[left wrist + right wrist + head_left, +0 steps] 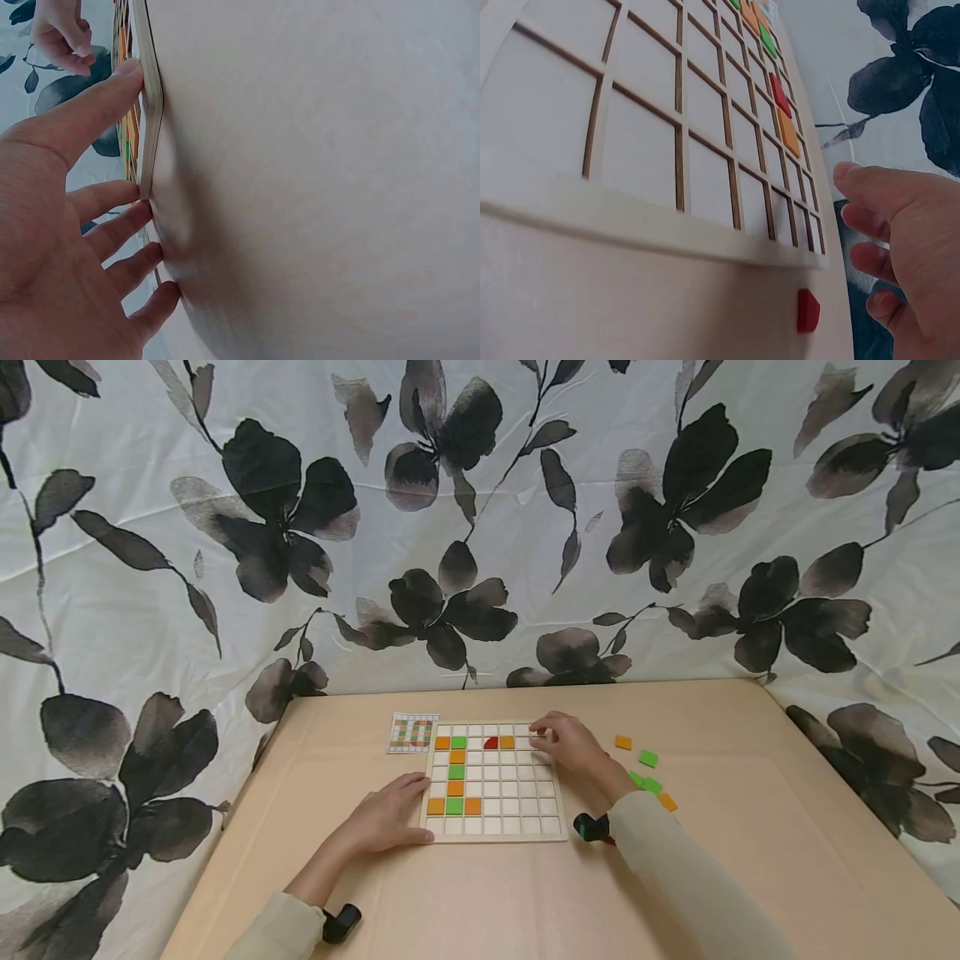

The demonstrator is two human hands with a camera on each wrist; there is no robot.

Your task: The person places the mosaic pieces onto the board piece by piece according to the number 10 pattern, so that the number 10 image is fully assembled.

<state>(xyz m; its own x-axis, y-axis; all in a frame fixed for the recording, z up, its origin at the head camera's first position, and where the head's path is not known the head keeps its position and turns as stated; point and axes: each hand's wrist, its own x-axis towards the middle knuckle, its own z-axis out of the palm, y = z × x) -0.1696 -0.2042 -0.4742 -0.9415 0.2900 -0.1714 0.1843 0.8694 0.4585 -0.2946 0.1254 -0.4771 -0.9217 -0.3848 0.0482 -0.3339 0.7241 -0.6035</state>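
A wooden grid board (525, 838) with white cells lies on the table. My left hand (384, 816) rests at its lower left corner, thumb on the front edge and fingers spread along the side. My right hand (573, 747) is over the board's upper right corner, thumb and fingers bent; whether a piece sits between the fingertips is hidden. Orange and green tiles (457, 772) fill the second column and nearby cells. A red piece (491, 743) with a rounded edge lies in the top row, beside an orange tile (507, 743).
A small pattern card (412, 732) lies past the board's upper left. Right of the board are scattered loose green tiles (648, 758) and orange tiles (623, 742). A red piece (808, 310) lies beside the board's edge. Floral cloth (450, 527) hangs behind the table (465, 902).
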